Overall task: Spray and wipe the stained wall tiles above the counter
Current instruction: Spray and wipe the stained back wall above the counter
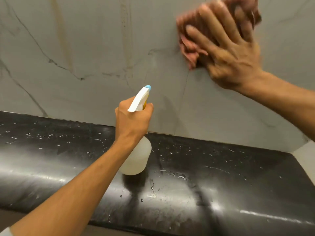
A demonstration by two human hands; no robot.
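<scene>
Grey marble-look wall tiles (95, 53) with dark veins and brownish vertical streaks rise above the counter. My left hand (133, 120) grips the neck of a translucent spray bottle (138, 159) with a white trigger head and blue nozzle, held just above the counter and pointed at the wall. My right hand (226, 53), blurred by motion, presses a reddish-brown cloth (189, 51) flat against the tiles at the upper right. Most of the cloth is hidden under the fingers.
A glossy black counter (221, 184) runs below the tiles, speckled with water drops and pale flecks. Its front edge crosses the lower part of the view. A lighter side wall (306, 155) meets the counter at the far right.
</scene>
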